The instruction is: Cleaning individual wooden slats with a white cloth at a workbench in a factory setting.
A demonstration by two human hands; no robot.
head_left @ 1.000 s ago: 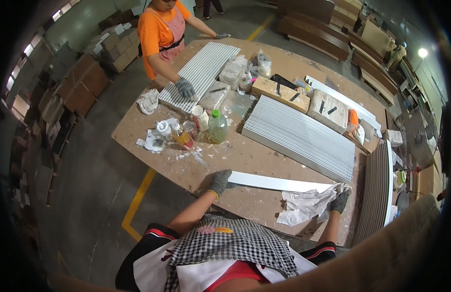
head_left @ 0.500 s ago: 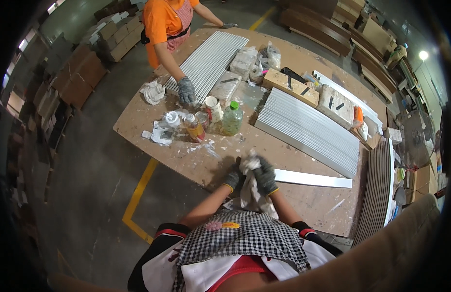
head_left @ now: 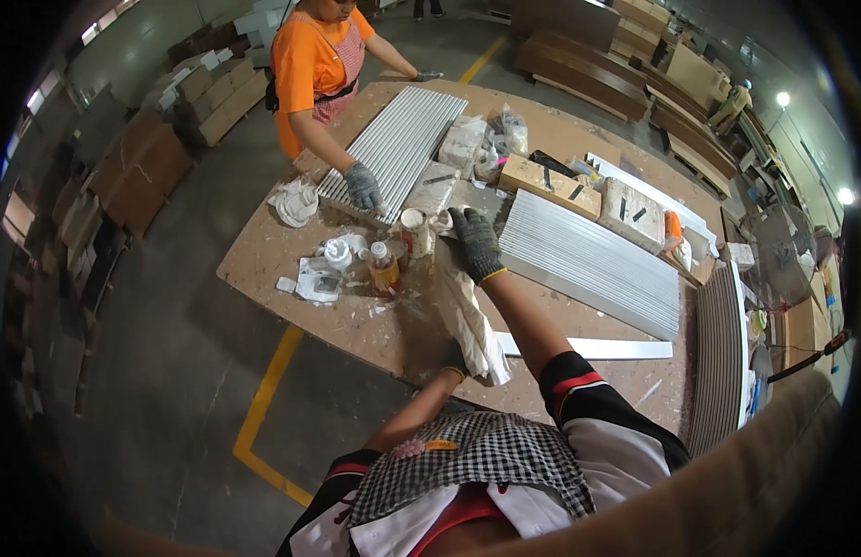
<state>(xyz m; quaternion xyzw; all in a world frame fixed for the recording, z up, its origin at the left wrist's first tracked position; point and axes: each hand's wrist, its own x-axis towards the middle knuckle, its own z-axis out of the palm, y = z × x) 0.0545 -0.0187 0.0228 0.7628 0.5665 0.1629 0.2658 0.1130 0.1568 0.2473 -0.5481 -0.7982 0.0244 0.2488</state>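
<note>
My right hand point(head_left: 474, 243), in a dark glove, reaches forward over the workbench point(head_left: 291, 269) and holds the far end of a long white cloth point(head_left: 468, 320), its fingers stretched out beside a small can point(head_left: 414, 232). Mostly hidden by the cloth, my gloved left hand point(head_left: 455, 358) grips its near end by the bench's front edge. The cloth lies stretched between the two hands. A long white strip point(head_left: 598, 349) lies flat just right of my right forearm.
A plastic bottle point(head_left: 384, 269) and a white container point(head_left: 338, 252) stand left of the can. A stack of ribbed grey panels point(head_left: 588, 265) lies to the right. Across the bench a person in orange rests a gloved hand point(head_left: 363, 186) on another panel stack point(head_left: 393, 144).
Both hands were bunched on the cloth near the front edge. My right hand has since reached forward to the can, and the cloth is now drawn out long between the hands.
</note>
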